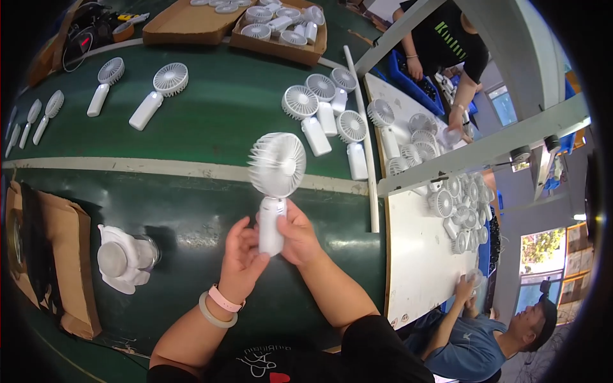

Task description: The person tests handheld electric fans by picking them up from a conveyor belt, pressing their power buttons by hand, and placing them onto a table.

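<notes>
A white handheld fan (272, 223) stands nearly upright before me, its round caged head above my hands. My right hand (299, 236) is closed on the handle from the right, thumb across its front. From the left, my left hand (241, 254) grips the lower end of the handle, thumb near the base and fingers curled beside it. The blades inside the cage are too blurred to make out. Beyond my hands, on the green work surface, lies a group of similar white fans (315, 135).
More fans (148, 110) lie along the green belt (211, 121). Cardboard boxes (281, 51) stand at the back. Left are an open carton (71, 255) and a white cloth bundle (128, 258). Right, a white table (415, 249) holds many fans; two other people work there. A metal frame (479, 147) crosses above.
</notes>
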### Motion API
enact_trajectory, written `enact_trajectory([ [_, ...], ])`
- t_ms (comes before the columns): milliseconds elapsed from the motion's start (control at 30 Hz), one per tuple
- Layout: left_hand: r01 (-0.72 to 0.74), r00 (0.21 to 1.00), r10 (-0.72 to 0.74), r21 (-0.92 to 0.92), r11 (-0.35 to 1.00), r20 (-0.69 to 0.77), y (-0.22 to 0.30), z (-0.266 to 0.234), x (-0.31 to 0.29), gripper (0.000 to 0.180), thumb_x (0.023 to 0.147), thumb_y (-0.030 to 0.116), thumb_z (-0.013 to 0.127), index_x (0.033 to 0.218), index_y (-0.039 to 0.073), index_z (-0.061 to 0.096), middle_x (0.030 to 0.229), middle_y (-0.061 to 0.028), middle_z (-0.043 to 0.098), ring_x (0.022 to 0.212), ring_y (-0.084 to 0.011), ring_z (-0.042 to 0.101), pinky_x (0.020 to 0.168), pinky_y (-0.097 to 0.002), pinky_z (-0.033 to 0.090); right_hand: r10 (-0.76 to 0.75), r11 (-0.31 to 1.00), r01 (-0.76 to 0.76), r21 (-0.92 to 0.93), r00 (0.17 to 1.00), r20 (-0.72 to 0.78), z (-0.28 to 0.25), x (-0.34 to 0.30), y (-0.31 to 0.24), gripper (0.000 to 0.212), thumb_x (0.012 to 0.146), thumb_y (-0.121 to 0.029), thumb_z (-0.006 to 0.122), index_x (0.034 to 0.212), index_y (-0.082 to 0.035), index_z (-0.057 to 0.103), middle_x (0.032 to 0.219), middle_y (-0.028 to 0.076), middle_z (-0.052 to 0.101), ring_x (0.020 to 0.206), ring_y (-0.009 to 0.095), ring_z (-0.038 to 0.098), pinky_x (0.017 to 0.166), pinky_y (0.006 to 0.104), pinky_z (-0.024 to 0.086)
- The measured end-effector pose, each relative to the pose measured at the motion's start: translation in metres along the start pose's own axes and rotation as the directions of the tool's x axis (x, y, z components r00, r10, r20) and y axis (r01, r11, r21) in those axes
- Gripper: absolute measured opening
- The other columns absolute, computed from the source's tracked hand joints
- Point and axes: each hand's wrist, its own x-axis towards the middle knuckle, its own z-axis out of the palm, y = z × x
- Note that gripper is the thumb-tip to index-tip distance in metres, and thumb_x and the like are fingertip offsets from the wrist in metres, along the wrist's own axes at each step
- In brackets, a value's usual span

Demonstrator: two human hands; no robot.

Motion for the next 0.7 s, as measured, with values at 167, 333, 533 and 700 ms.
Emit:
enact_trajectory([
  [167, 0.167, 0.985, -0.166, 0.028, 0.986, -0.046, 0.0082, 0.0058, 0.0033, 0.066, 0.081, -0.008, 0.05, 0.138, 0.002, 0.018, 0.115, -0.0126, 0.049, 0.106, -0.0186, 0.05, 0.09, -0.0295, 0.041, 0.008, 0.955, -0.033, -0.294, 0.996, -0.086, -0.0029, 0.0047, -0.0019, 0.037, 0.085, -0.015, 0.057, 0.118, -0.003, 0.044, 0.106, 0.008, 0.056, 0.094, 0.016, 0.057, 0.082, 0.0301, 0.047],
  [333, 0.146, 0.989, -0.143, 0.092, 0.985, -0.034, 0.0029, 0.0041, 0.0021, 0.064, 0.081, -0.012, 0.044, 0.138, 0.001, 0.019, 0.127, -0.0185, 0.044, 0.114, -0.0225, 0.048, 0.096, -0.0332, 0.038, 0.008, 0.944, -0.028, -0.328, 0.998, -0.062, -0.0001, 0.0058, -0.0066, 0.034, 0.084, -0.011, 0.055, 0.116, -0.001, 0.045, 0.106, 0.012, 0.059, 0.095, 0.017, 0.058, 0.083, 0.0307, 0.047],
  [533, 0.164, 0.986, -0.161, 0.128, 0.978, -0.035, 0.0027, 0.0029, -0.0018, 0.062, 0.081, -0.012, 0.047, 0.137, 0.0, 0.023, 0.125, -0.0181, 0.046, 0.113, -0.0225, 0.049, 0.095, -0.0334, 0.039, 0.007, 0.969, -0.029, -0.246, 0.996, -0.091, 0.001, 0.0059, -0.0036, 0.032, 0.083, -0.009, 0.056, 0.113, -0.001, 0.048, 0.104, 0.013, 0.06, 0.093, 0.018, 0.059, 0.084, 0.031, 0.047],
  [700, 0.156, 0.987, -0.15, 0.085, 0.984, -0.065, 0.0041, 0.0053, 0.0003, 0.058, 0.08, -0.01, 0.05, 0.134, -0.001, 0.03, 0.121, -0.0151, 0.049, 0.109, -0.02, 0.051, 0.091, -0.0306, 0.042, 0.021, 0.972, -0.036, -0.234, 0.998, -0.064, -0.0001, 0.0068, -0.0059, 0.032, 0.082, -0.01, 0.056, 0.112, 0.0, 0.049, 0.103, 0.013, 0.06, 0.092, 0.017, 0.059, 0.082, 0.0305, 0.048],
])
